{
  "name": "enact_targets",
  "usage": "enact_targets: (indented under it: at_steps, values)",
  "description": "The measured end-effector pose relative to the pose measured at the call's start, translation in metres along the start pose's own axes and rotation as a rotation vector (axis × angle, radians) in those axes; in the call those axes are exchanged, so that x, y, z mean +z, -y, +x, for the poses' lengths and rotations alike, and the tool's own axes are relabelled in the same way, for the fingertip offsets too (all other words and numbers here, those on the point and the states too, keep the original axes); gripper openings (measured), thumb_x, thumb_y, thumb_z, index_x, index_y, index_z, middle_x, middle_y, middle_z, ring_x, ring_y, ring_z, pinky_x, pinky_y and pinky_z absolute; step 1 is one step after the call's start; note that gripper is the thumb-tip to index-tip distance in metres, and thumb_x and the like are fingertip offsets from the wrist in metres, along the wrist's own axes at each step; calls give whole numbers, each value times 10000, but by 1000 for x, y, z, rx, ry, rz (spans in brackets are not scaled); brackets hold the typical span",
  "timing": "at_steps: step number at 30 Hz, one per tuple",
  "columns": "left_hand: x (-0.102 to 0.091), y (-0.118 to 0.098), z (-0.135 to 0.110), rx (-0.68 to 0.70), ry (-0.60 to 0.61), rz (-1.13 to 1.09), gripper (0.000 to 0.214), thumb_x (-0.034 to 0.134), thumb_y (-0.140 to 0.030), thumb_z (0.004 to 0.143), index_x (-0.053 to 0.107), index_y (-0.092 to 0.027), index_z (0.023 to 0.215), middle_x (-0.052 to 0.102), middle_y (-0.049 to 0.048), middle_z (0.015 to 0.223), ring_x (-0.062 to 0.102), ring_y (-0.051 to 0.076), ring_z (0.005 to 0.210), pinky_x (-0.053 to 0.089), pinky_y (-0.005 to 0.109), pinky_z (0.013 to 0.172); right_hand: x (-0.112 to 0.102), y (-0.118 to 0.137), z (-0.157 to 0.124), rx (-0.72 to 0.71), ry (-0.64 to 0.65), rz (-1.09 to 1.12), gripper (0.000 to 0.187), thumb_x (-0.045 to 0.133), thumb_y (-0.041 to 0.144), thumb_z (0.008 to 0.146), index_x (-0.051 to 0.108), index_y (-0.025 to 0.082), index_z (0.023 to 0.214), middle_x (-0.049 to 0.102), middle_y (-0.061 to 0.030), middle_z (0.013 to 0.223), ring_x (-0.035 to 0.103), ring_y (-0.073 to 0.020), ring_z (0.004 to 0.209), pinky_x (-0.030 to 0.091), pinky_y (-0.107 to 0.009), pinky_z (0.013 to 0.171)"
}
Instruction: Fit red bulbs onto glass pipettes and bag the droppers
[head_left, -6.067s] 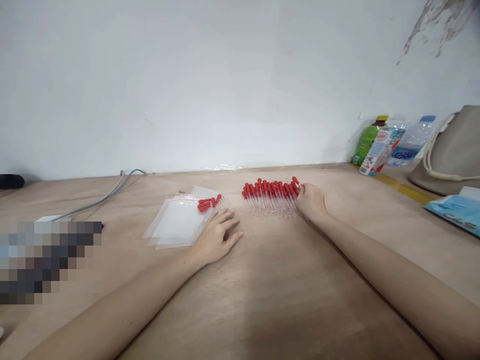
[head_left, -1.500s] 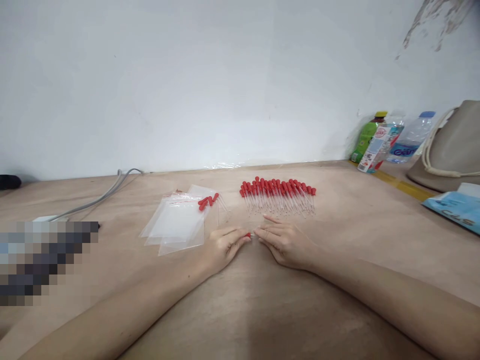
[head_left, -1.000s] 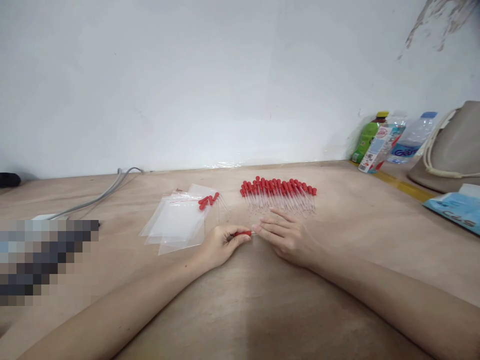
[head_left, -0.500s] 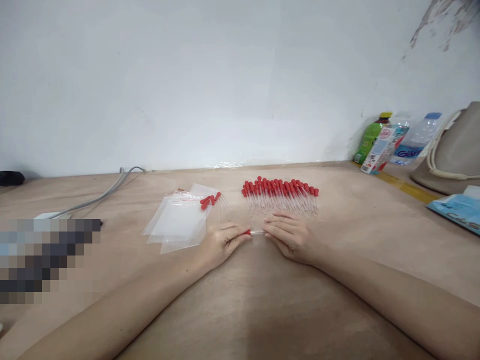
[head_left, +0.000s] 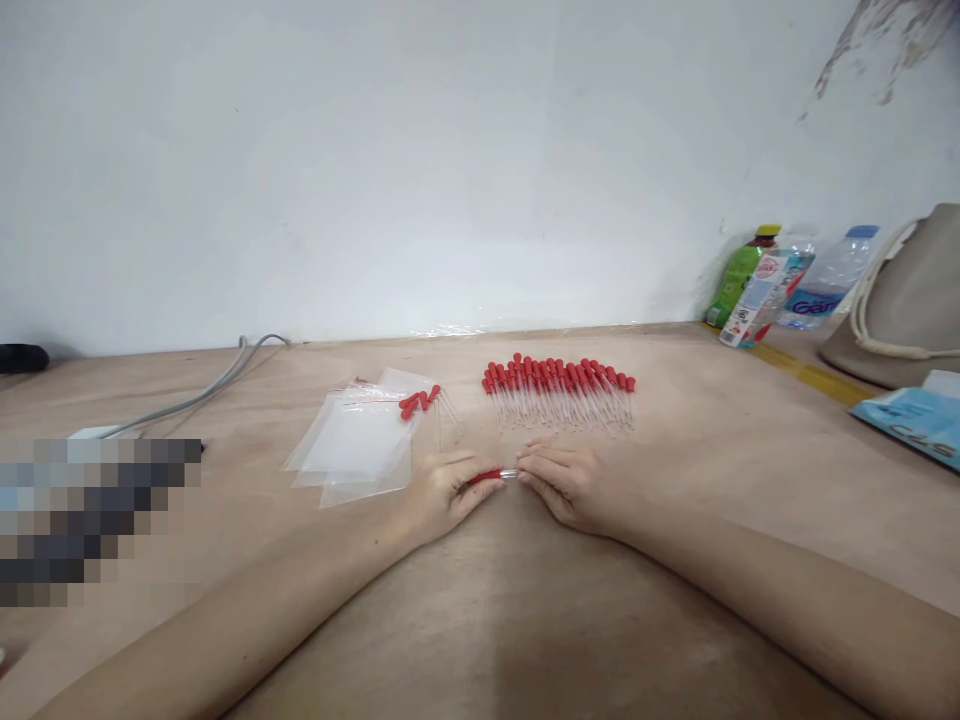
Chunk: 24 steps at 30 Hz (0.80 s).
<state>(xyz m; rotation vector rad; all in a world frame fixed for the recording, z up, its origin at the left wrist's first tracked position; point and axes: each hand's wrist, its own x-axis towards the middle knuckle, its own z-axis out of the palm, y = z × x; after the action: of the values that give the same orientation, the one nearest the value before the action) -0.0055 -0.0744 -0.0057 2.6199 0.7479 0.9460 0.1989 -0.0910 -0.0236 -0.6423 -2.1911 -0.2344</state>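
Observation:
Between my two hands lies a glass dropper (head_left: pixel 489 475) with a red rubber bulb, held level just above or on the table. My left hand (head_left: pixel 448 492) is closed on the red bulb end. The fingers of my right hand (head_left: pixel 566 482) are closed round the clear tube, hiding its tip. Beyond my right hand, a long row of red-bulbed droppers (head_left: pixel 559 385) lies with the tubes toward me. A few more loose droppers (head_left: pixel 424 398) rest at the edge of several clear zip bags (head_left: pixel 352 440), past my left hand.
Grey cables (head_left: pixel 202 392) run along the left, near a blurred-out patch. At the back right stand a green bottle (head_left: pixel 739 280), a carton (head_left: pixel 757 300) and a clear bottle (head_left: pixel 821 285). A beige bag (head_left: pixel 892 310) and a blue packet (head_left: pixel 911 420) sit at the right edge.
My right hand has slid left, closer to my left hand, so less of the tube shows. More of the red bulb is visible in my left fingers.

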Motion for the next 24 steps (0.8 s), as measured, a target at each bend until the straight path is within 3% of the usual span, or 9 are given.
enact_targets:
  at_steps: [5, 10, 13, 15, 18, 21, 24]
  values:
    - [-1, 3, 3, -3, -7, 21, 208, 494, -262, 842, 624, -159, 966, 659, 53, 839, 604, 135, 732, 487, 243, 674, -1, -1, 3, 50, 43, -63, 160, 435, 174, 849, 593, 150, 860, 641, -49, 762, 567, -138, 761, 452, -286, 747]
    - [-1, 11, 4, 17, -45, 48, 203, 507, -258, 835, 606, -183, 996, 663, 49, 906, 616, 145, 791, 494, 269, 729, -16, 3, 11, 55, 200, -316, 182, 462, 205, 831, 620, 168, 750, 596, -49, 734, 505, -157, 738, 358, -308, 674]
    - [-3, 15, 1, -24, -97, 108, 325, 542, -260, 808, 526, -189, 1125, 628, 72, 1009, 585, 181, 919, 478, 328, 803, -24, -1, 12, 113, 208, -440, 176, 482, 200, 812, 627, 170, 718, 577, -50, 717, 482, -156, 714, 317, -305, 652]
    - [-5, 17, -1, -90, -102, 122, 402, 557, -266, 792, 474, -183, 1176, 612, 84, 1041, 577, 194, 936, 494, 332, 769, -27, -9, 12, 221, 156, -472, 180, 494, 213, 802, 635, 173, 697, 584, -46, 690, 488, -159, 704, 312, -306, 658]
    - [-7, 17, 0, -151, -1, 113, 340, 536, -278, 803, 520, -174, 1126, 620, 80, 1043, 594, 193, 906, 508, 328, 742, -32, -28, 16, 510, 91, -412, 204, 507, 274, 784, 649, 190, 663, 610, -26, 652, 518, -153, 653, 327, -292, 637]
    - [-6, 16, 4, -119, 115, 87, 258, 484, -275, 838, 595, -169, 1046, 625, 72, 1071, 583, 184, 971, 468, 341, 859, -31, -47, 29, 837, 88, -285, 250, 504, 351, 757, 636, 204, 603, 619, -1, 599, 538, -147, 584, 346, -276, 601]
    - [-5, 18, 6, -88, 145, 65, 271, 463, -271, 853, 609, -156, 1051, 627, 74, 1081, 551, 174, 1047, 429, 330, 927, -20, -59, 49, 1029, 76, -272, 278, 502, 397, 727, 609, 207, 554, 622, -6, 584, 558, -170, 616, 355, -298, 644]
